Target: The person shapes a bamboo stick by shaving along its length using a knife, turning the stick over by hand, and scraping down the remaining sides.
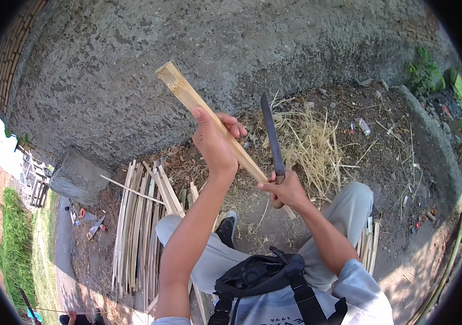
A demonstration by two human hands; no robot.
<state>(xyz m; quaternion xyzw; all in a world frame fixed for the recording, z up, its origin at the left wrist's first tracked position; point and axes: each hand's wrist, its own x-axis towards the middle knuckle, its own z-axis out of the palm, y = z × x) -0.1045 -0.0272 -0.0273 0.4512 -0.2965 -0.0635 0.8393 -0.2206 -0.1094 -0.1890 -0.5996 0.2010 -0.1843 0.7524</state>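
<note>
My left hand (215,143) is wrapped round the upper part of a long split bamboo strip (183,93), thumb along it. The strip slants from the upper left down to my right hand (288,192). That hand grips the brown handle of a long dark-bladed knife (272,130), whose blade points up and away from me. My right thumb and fingertips also meet the lower end of the strip; how firmly they hold it I cannot tell. The blade stands to the right of the strip, apart from its upper part.
Split bamboo strips (136,233) lie in a bundle at my left; more strips (370,246) lie by my right leg. Pale shavings (315,146) cover the ground ahead, below a rough grey wall (296,43). A handsaw (96,227) lies far left. Another person's hand (72,315) shows lower left.
</note>
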